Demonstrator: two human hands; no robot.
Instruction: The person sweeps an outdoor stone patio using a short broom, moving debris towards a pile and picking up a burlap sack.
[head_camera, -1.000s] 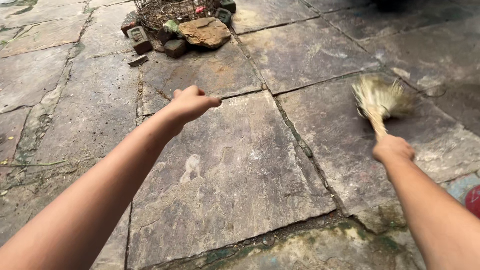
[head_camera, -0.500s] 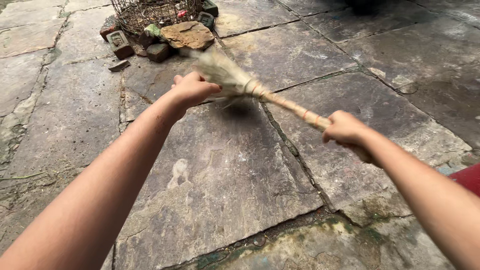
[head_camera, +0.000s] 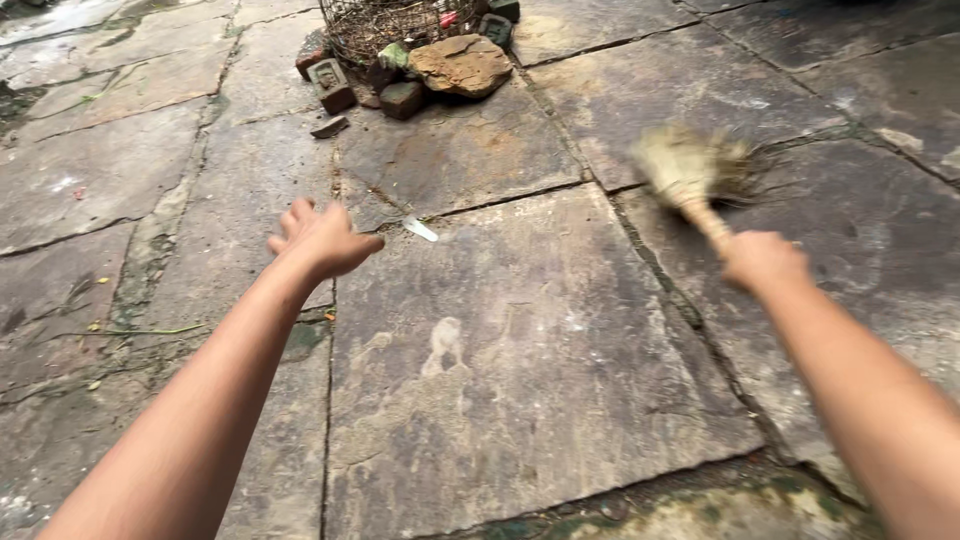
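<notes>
Sweeping from the head view: my right hand (head_camera: 762, 262), right of centre in the frame, has its fingers wrapped tight round the handle of a straw broom (head_camera: 690, 175), whose blurred bristle head sits just above it on the stone floor (head_camera: 520, 330). My left hand (head_camera: 322, 240), left of centre, holds nothing; its fingers are loosely spread in the air over a slab joint. Just to its right lies a small pale scrap (head_camera: 421, 229), touching the floor, apart from the bristles. At top centre a wire basket (head_camera: 385, 25) stands with a flat rock (head_camera: 461, 65) and some bricks (head_camera: 333, 85) crowded against it. As I judge it, the middle slabs look fairly bare, so part of the sweeping is done. Left to clear: that scrap, plus twigs and bits of leaf (head_camera: 115, 330) in the cracks at the left edge.
</notes>
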